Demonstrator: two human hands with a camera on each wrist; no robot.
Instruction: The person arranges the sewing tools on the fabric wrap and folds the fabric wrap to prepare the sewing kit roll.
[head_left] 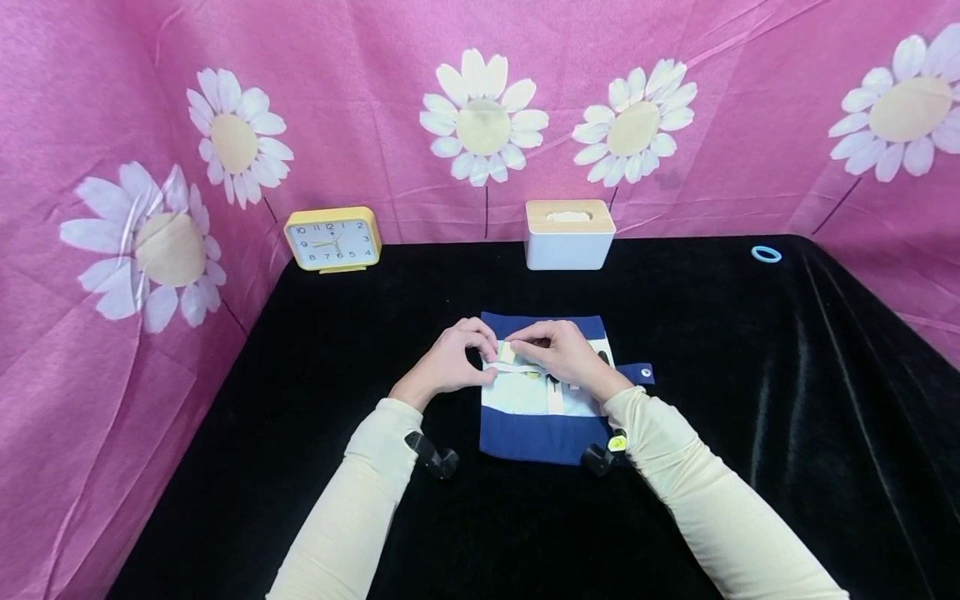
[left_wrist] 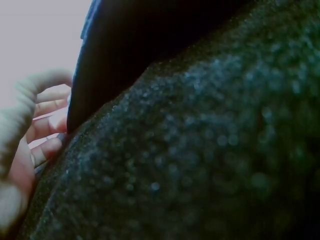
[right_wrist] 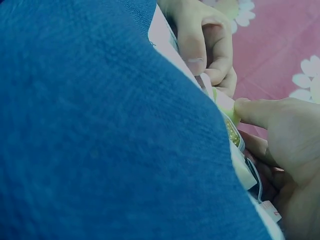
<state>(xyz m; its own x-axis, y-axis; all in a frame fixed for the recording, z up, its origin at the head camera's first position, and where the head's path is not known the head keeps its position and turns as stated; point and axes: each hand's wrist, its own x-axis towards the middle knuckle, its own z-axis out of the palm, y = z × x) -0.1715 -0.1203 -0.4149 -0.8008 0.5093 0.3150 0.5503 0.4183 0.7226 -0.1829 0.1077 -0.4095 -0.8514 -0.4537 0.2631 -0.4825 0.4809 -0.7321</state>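
A blue fabric pouch [head_left: 540, 437] lies unfolded on black cloth, its pale inside facing up with a white band [head_left: 513, 367] across it. My left hand [head_left: 453, 358] is at the pouch's left edge; in the right wrist view its thumb and forefinger pinch the white band. From the right, my right hand [head_left: 558, 348] reaches over the pouch and pinches a small, flat, pale yellow-green piece [right_wrist: 226, 106] by the band. Its exact kind cannot be told. Below it sit a gold-speckled item [right_wrist: 233, 132] and other small pieces, partly hidden by the pouch and my hand.
A yellow clock [head_left: 333, 240] stands at the back left, and a white tissue box [head_left: 570, 242] with a wooden lid at the back middle. A light blue ring [head_left: 766, 254] lies at the far right. Pink flowered cloth hangs behind the black-covered table [head_left: 712, 467].
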